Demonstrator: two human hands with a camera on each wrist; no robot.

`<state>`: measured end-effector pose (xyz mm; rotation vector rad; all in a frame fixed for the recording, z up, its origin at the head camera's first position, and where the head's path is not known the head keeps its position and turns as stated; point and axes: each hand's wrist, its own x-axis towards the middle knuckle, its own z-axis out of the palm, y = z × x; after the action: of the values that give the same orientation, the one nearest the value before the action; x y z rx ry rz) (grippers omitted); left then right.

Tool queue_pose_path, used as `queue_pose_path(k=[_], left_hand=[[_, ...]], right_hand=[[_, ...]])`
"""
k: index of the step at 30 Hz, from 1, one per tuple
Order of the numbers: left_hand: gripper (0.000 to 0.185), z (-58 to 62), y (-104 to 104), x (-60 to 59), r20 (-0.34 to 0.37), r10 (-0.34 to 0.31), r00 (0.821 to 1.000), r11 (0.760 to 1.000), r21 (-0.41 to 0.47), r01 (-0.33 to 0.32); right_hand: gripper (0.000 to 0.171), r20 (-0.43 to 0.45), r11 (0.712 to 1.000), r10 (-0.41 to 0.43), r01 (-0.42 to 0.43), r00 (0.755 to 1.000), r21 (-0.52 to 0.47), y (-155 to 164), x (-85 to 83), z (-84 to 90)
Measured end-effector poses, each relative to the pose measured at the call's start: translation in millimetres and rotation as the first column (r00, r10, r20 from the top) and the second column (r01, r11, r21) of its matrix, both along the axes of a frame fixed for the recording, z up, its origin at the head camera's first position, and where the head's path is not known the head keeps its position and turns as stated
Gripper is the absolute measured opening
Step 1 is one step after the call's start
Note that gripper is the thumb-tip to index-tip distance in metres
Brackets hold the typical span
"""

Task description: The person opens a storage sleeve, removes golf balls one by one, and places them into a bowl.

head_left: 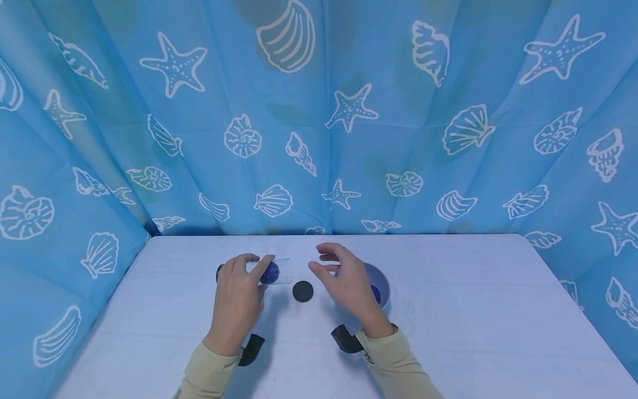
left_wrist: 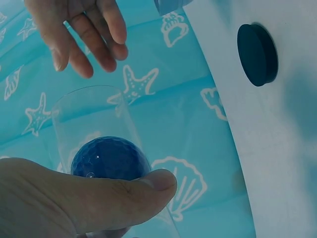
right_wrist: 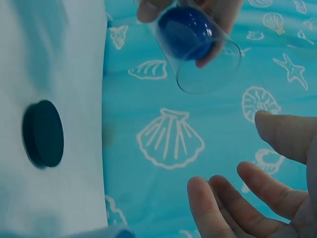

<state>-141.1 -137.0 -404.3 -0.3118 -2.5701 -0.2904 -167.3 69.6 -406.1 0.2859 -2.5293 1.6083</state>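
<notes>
Two hands worked over a white table (head_left: 448, 310), a black lid (head_left: 302, 291) between them.

My left hand (head_left: 238, 302) gripped a clear tube (head_left: 279, 271) tipped sideways, left of the lid, a blue ball (head_left: 271, 272) already inside and the lid not yet fitted. My right hand (head_left: 349, 282) hovered with fingers spread, holding nothing, above a bowl (head_left: 381, 280) right of the lid. Shell-printed blue curtain (head_left: 319, 111) hung behind.

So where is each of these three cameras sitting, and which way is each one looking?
Head: worn on the head, looking forward and down at the white table; shows both forearms, left hand and right hand.
Left wrist: on the left wrist, looking past the thumb at the clear tube with a blue ball.
Right wrist: on the right wrist, looking past its fingers toward the tube.
Shared: all three show the dark round cap on the table.
</notes>
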Motion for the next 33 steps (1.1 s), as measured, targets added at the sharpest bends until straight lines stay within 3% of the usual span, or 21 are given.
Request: queue_pose_path(k=[8, 21, 33], left_hand=[[0.059, 0.9, 1.0, 0.8, 0.013, 0.012, 1.000, 1.000, 0.000, -0.012], [0.061, 0.1, 1.1, 0.7, 0.022, 0.013, 1.000, 1.000, 0.002, -0.013], [0.061, -0.7, 1.2, 0.9, 0.004, -0.001, 1.000, 1.000, -0.001, 0.001]], right_hand=[[0.044, 0.005, 0.997, 0.058, -0.058, 0.998, -0.043, -8.0, 2.1, -3.6], [0.047, 0.038, 0.993, 0.117, -0.116, 0.992, -0.033, -15.3, 6.2, -6.4], [0.049, 0.118, 0.985, 0.166, -0.159, 0.979, -0.067, -23.3, 7.7, -12.3]])
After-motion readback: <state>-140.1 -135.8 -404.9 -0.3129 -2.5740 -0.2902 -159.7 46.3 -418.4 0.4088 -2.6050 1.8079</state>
